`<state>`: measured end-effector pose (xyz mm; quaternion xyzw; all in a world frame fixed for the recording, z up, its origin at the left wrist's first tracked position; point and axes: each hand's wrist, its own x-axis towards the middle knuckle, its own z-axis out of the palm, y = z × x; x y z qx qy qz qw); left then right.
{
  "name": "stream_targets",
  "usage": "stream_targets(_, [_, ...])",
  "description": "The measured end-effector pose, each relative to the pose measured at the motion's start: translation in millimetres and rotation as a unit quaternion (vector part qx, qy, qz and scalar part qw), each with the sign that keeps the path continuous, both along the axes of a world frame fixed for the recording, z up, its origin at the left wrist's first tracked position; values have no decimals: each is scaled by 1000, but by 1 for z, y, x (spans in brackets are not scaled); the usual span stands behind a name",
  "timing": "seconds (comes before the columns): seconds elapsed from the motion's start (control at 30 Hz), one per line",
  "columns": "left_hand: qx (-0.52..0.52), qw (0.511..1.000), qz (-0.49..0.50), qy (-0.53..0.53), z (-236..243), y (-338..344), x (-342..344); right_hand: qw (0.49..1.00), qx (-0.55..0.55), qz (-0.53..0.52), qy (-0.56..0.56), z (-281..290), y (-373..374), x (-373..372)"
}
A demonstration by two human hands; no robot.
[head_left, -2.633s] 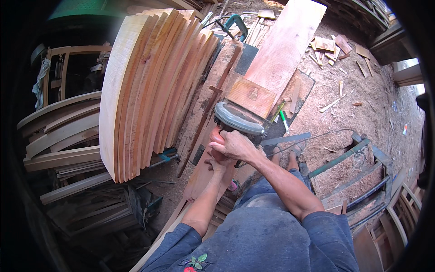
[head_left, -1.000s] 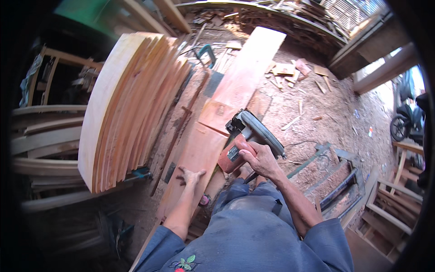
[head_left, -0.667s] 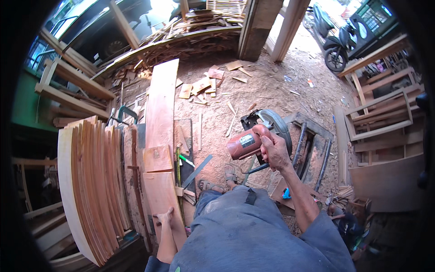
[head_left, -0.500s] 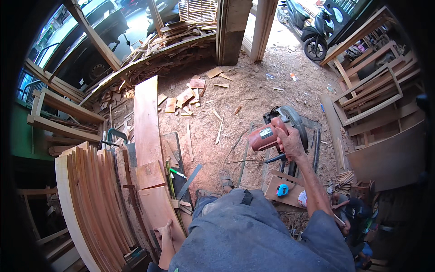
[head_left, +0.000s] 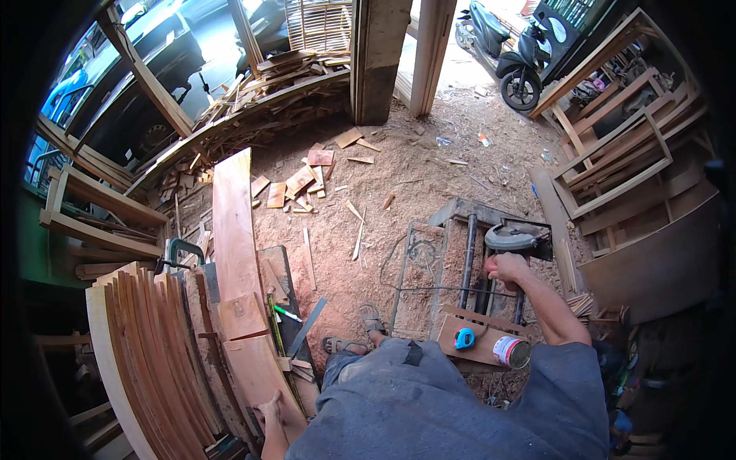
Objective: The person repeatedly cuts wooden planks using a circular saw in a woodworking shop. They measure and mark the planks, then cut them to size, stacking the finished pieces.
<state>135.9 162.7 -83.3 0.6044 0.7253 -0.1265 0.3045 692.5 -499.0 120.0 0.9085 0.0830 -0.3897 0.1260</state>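
My right hand (head_left: 507,270) is wrapped round the reddish handle of a circular saw (head_left: 515,238). The saw's grey guard faces away from me, over the right side of a low metal frame (head_left: 473,245); whether it rests on the frame I cannot tell. My left hand (head_left: 270,410) lies on a reddish wooden board (head_left: 253,360), fingers apart near its left edge. Beyond this board a short cut piece (head_left: 243,316) and a long plank (head_left: 234,222) lie in line. Next to the boards are a green-and-white marker (head_left: 287,313) and a grey metal strip (head_left: 308,326).
A blue tape measure (head_left: 464,338) and a tin can (head_left: 510,351) sit on a small board at right. Upright curved slats (head_left: 146,353) stand at left beside a green clamp (head_left: 184,249). Offcuts (head_left: 299,180) litter the sawdust floor. Wooden frames (head_left: 621,169) lean at right.
My right hand has moved the saw from in front of me to the right and lower, over the metal frame. My left hand stays on the board. The view has shifted slightly.
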Motion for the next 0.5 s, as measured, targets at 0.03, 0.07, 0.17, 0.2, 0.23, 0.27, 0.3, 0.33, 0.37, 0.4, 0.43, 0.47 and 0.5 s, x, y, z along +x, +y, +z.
stream_targets(0.03, [0,999,-5,-47,-1,1,0,1000,4,4,-24,-11,2,-11])
stream_targets(0.07, [-18,997,3,-75,0,-1,-2,999,15,-5,-34,-21,2,-18])
stream_targets(0.17, [-26,992,27,-122,3,-2,-4,998,23,-27,-43,-51,3,-38])
stream_targets(0.2, [-25,993,29,-115,4,-2,-2,998,18,-31,-46,-60,3,-41])
stream_targets(0.23, [-21,993,31,-109,5,-2,-1,998,33,-19,-45,-69,4,-45])
stream_targets(0.27, [-23,994,37,-105,6,-1,0,998,37,-15,-47,-79,7,-49])
stream_targets(0.3, [-25,993,38,-107,7,-2,1,998,35,-12,-46,-89,9,-53])
stream_targets(0.33, [-33,993,39,-111,6,-2,1,997,44,-16,-67,-99,12,-56])
stream_targets(0.37, [-48,993,45,-103,5,-1,1,995,52,-21,-87,-107,13,-59])
stream_targets(0.4, [-39,991,41,-119,3,0,1,993,49,-39,-99,-112,12,-62])
stream_targets(0.43, [-35,991,40,-122,1,0,0,993,57,-21,-98,-114,11,-63])
stream_targets(0.47, [-44,992,53,-107,-2,2,-2,995,56,-15,-87,-115,9,-62])
stream_targets(0.5, [-23,993,43,-104,-6,3,-3,996,47,-7,-79,-113,7,-62])
